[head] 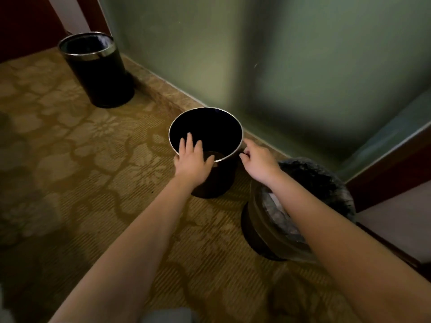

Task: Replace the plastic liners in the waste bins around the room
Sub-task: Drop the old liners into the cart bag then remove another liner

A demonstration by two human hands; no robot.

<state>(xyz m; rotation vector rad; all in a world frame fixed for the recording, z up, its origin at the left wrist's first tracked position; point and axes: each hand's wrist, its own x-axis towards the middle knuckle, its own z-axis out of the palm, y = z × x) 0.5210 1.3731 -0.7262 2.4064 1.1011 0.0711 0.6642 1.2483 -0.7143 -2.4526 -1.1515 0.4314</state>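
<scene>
Three bins on a carpet (pixel 81 148), against a wall (pixel 256 54).

Middle bin (pixel 219 180): round, black, smooth-sided, tapering a little toward the base. A thin bright metal rim rings its mouth. It stands upright at the centre of the scene, close to the foot of the wall. The inside is dark and bare, apart from a brownish patch low by the near wall that is too dim to identify.

Left hand (pixel 191 159): lies over the near rim of the middle bin, palm down. Grip apart, with the fingers straight and spread and reaching into the mouth, and the thumb out to the right.

Right hand (pixel 258 162): at the right edge of the same rim. Grip together, the fingers curled and pinching the rim there. The fingertips are blurred.

Far bin (pixel 100 75): far left, in the corner, upright and well apart from the others. It has the same black round body, with a wider polished metal band at the top. A pale bit of thin plastic shows inside its mouth.

Near bin (pixel 251 229): near right, just beside the middle bin and partly under the right forearm. It has a dark base. A cloudy, wrinkled liner (pixel 275 213) is draped over its rim, with pale crumpled matter inside. Its far edge is blurred.

The carpet is ochre and ribbed, woven with large flower and vine shapes. The wall is a flat, matt grey-green.
</scene>
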